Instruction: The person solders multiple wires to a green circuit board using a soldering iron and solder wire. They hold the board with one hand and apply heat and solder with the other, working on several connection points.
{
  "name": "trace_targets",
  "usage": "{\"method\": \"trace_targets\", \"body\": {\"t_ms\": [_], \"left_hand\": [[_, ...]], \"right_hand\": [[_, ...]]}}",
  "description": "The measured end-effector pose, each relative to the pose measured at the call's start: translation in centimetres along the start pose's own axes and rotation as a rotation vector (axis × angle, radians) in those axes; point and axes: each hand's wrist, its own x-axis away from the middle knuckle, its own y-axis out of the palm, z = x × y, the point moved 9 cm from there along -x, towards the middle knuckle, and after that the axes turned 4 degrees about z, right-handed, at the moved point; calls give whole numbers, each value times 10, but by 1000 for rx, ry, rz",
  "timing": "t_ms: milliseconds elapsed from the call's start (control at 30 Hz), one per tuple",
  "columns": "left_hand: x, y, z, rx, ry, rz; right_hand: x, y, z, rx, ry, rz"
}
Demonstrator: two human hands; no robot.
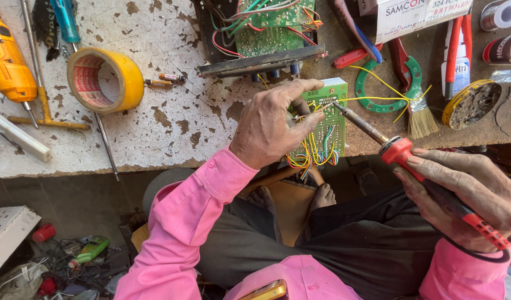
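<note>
Fingers (305, 105) of the left hand (269, 128) are clamped on the small green circuit board (328, 119), thumb and forefinger pinching its upper edge where yellow wires are bunched. Fingers (419, 161) of the right hand (467, 194) are curled tight around the red handle of the soldering iron (400, 153), whose dark metal tip touches the top of that board.

From largest to smallest, all placed against the small green circuit board: the counter (172, 128), white and badly chipped, runs under it and far out to its left, and the board sits at the counter's near edge, partly overhanging the person's lap. A larger open chassis with a green board and coloured wiring (266, 33) stands just above it. An orange power tool (8, 61) lies far to its left, at the counter's end. A roll of yellow tape (105, 80) lies well to its left, flat on the counter. A paintbrush (419, 111) lies near its right, bristles toward the counter's edge. A green ring-shaped board (378, 105) lies just to its right, joined to it by thin yellow wire. A round tin of dark paste (471, 103) sits farther right.
</note>
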Motion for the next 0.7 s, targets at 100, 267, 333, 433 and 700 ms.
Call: {"method": "trace_targets", "body": {"t_ms": [100, 267, 333, 433, 700], "left_hand": [[0, 1, -1, -3, -15, -2], [0, 1, -2, -9, -11, 11], [0, 0, 0, 15, 26, 23], [-1, 1, -4, 37, -17, -5], [-3, -2, -4, 49, -13, -52]], "right_hand": [[-1, 1, -8, 33, -62, 1], [-4, 1, -9, 20, -66, 2], [-5, 0, -6, -6, -30, 7], [-3, -1, -3, -13, -5, 2], [-4, 1, 1, -14, -30, -29]]}}
